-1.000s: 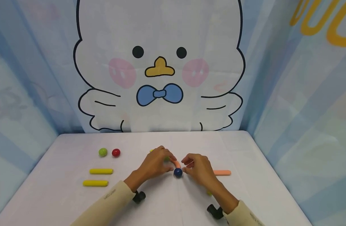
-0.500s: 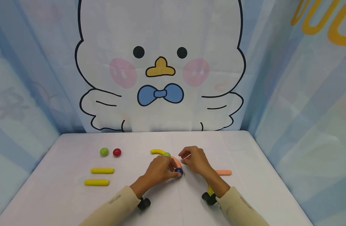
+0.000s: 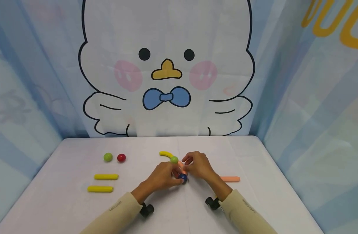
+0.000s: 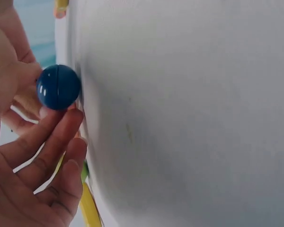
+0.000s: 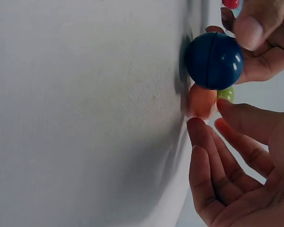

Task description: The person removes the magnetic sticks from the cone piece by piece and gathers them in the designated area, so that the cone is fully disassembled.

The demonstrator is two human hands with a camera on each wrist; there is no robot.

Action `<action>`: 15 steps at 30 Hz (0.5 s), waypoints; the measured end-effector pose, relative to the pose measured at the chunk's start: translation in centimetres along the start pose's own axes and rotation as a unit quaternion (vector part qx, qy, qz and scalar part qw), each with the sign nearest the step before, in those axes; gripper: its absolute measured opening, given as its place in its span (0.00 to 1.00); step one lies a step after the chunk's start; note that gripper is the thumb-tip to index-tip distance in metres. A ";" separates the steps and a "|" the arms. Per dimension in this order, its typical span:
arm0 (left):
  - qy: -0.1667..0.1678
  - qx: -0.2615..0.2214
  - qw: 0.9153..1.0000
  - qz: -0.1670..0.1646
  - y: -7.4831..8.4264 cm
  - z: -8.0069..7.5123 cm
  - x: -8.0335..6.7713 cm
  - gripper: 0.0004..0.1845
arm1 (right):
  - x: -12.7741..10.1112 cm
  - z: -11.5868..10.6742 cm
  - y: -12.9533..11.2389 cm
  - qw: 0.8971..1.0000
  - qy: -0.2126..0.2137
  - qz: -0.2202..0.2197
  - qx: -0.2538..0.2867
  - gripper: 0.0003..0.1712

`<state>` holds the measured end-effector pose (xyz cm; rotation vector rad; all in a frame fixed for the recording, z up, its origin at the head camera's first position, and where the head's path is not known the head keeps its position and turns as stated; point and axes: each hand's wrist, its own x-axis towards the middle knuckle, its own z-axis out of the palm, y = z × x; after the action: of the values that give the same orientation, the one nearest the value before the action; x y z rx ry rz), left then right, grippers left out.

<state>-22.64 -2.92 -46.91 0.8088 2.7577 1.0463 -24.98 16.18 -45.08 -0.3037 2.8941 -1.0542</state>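
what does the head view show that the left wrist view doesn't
Only the head view shows the red ball, a green ball beside it, two yellow sticks on the table's left, a pink stick at right, and the right hand. Only the left wrist view shows the seam round the blue ball close up. Both show the left hand at the blue ball.

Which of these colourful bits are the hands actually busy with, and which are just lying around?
In hand:
blue ball, pinched by the left hand
orange stick, at the right hand
green ball and curved yellow stick, close by

Lying about:
second green ball
red ball
two yellow sticks
another orange stick
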 end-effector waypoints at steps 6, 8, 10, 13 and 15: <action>0.029 0.022 0.999 0.003 0.4 0.7 0.0 0.16 | 0.3 0.3 0.0 1.000 -0.004 0.010 -0.013 0.10; 0.032 0.027 0.999 0.002 0.6 0.7 -0.1 0.16 | 0.4 0.4 -0.1 1.000 -0.005 0.010 -0.015 0.10; 0.028 0.022 0.999 -0.003 0.8 0.5 -0.1 0.15 | 0.5 0.4 -0.1 1.000 -0.005 0.009 -0.018 0.10; 0.010 0.010 1.000 -0.018 0.9 0.2 -0.2 0.13 | 0.6 0.4 -0.2 1.000 -0.005 0.011 -0.023 0.10; -0.002 0.004 1.000 -0.023 0.8 -0.1 -0.4 0.12 | 0.6 0.4 -0.2 1.000 -0.006 0.017 -0.022 0.10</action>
<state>-21.94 -2.65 -46.34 0.7447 2.7635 1.0258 -25.51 15.65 -45.25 -0.2620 2.9041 -0.9799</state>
